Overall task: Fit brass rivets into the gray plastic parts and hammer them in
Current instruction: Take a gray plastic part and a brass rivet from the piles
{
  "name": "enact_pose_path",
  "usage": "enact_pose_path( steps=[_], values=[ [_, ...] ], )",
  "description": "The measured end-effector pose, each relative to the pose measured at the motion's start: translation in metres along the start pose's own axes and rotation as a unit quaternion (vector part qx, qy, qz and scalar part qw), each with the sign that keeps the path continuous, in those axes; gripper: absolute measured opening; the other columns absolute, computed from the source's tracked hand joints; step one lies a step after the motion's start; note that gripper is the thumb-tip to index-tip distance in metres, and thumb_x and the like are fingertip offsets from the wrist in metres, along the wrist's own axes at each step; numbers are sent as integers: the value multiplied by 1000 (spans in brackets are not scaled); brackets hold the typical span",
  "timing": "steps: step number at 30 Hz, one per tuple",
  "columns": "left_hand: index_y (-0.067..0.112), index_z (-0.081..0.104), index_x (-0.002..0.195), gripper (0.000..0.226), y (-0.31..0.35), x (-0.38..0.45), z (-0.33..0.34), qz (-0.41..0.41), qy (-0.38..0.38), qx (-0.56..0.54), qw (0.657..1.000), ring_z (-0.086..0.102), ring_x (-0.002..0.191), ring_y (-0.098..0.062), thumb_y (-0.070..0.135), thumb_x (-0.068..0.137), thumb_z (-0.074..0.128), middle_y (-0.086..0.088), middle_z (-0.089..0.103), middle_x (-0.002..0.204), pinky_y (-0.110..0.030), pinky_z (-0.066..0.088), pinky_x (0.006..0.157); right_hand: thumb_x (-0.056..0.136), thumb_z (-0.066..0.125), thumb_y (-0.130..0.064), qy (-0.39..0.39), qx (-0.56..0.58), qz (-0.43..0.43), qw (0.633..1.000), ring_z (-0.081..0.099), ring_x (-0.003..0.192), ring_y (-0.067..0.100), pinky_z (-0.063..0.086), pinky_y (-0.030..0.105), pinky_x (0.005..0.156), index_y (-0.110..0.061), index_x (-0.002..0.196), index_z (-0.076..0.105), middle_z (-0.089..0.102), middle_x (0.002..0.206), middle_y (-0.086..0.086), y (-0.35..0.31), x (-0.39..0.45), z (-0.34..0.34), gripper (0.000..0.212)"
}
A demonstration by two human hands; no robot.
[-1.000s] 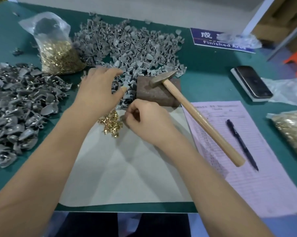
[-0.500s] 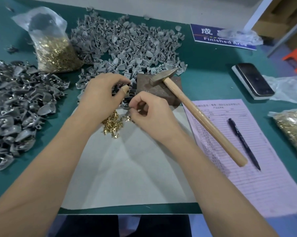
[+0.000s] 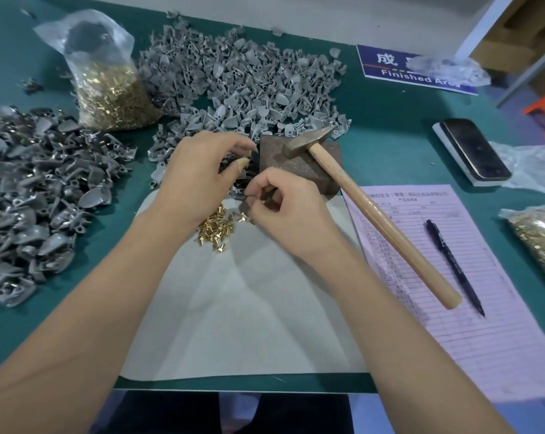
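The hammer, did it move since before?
No. The hammer lies with its head on the brown block and its handle across the pink form, as before; only the camera shifted.

We see even, fairly bright overhead light with soft shadows under the forearms on the surface (image 3: 390, 126). Wide-angle bending curves the edges; fine details look slightly soft.
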State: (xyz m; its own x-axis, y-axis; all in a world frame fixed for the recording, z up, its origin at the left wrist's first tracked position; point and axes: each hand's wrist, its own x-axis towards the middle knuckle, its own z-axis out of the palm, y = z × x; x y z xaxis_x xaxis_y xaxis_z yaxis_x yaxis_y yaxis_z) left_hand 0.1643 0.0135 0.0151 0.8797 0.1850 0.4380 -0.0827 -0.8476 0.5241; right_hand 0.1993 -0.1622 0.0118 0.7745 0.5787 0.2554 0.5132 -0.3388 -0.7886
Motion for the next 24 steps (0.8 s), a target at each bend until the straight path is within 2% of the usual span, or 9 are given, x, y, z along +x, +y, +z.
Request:
enact_pose_path(
  steps=[3, 6, 8, 10, 14, 15, 18, 20, 24],
  values=[
    [23, 72, 116, 26, 4, 1, -4, 4, 23, -6, 1000, 61, 105, -6, 14, 93, 70, 15, 70, 105, -19, 39, 97, 80, 68, -4, 14, 7, -5, 1000, 57, 67, 2, 39, 10, 62, -21, 85, 69, 64, 73, -15, -1, 1, -1, 17],
    [30, 71, 115, 24, 12, -1, -4, -35, 52, -73, 995, 60, 103, 10, 18, 94, 69, 24, 69, 106, -4, 38, 94, 88, 65, -4, 55, 26, -21, 998, 63, 80, 5, 50, 20, 74, -15, 95, 73, 70, 87, -9, -2, 3, -6, 15],
    [33, 69, 112, 22, 20, -4, -3, -72, 74, -167, 980, 64, 101, 8, 19, 95, 69, 23, 71, 103, -6, 46, 85, 94, 64, -7, 78, 31, -26, 996, 65, 88, 6, 52, 23, 81, -12, 102, 74, 72, 93, -7, -3, 5, -9, 15],
    [32, 69, 108, 20, 27, -5, -2, -90, 89, -253, 959, 68, 97, 2, 17, 95, 70, 20, 73, 101, -10, 50, 80, 96, 63, -9, 100, 46, -25, 994, 66, 88, 6, 52, 23, 80, -11, 104, 75, 73, 93, -7, -4, 6, -12, 14],
    [25, 69, 109, 16, 31, -4, -1, -92, 105, -364, 921, 72, 102, -13, 17, 95, 72, 6, 76, 104, -29, 56, 90, 97, 64, -12, 137, 52, -31, 989, 64, 82, 3, 49, 19, 75, -14, 101, 76, 69, 86, -16, -4, 6, -15, 12],
    [23, 69, 110, 17, 31, -4, -1, -95, 109, -383, 912, 71, 104, -15, 17, 95, 73, 4, 76, 105, -30, 56, 91, 97, 64, -12, 146, 51, -34, 987, 64, 81, 4, 49, 20, 74, -15, 100, 76, 69, 85, -17, -4, 7, -16, 12],
    [24, 69, 110, 20, 28, -3, 2, -115, 100, -398, 904, 71, 105, -11, 20, 92, 77, 7, 77, 106, -26, 54, 94, 97, 64, -16, 160, 57, -27, 985, 65, 77, 17, 55, 37, 70, -17, 102, 76, 67, 87, -17, -1, 7, -18, 13],
    [25, 71, 108, 21, 25, -4, 5, -136, 86, -399, 903, 72, 103, -10, 20, 89, 80, 7, 78, 104, -28, 55, 96, 96, 64, -17, 159, 68, -13, 985, 65, 76, 24, 57, 47, 68, -17, 104, 75, 68, 87, -12, 1, 8, -18, 14],
    [19, 69, 111, 28, 26, -4, 6, -133, 67, -398, 905, 72, 103, -13, 10, 87, 80, 0, 76, 104, -32, 54, 99, 94, 64, -16, 161, 66, 1, 985, 66, 82, 23, 58, 51, 68, -19, 104, 75, 67, 87, -14, 2, 8, -17, 15]
  ],
)
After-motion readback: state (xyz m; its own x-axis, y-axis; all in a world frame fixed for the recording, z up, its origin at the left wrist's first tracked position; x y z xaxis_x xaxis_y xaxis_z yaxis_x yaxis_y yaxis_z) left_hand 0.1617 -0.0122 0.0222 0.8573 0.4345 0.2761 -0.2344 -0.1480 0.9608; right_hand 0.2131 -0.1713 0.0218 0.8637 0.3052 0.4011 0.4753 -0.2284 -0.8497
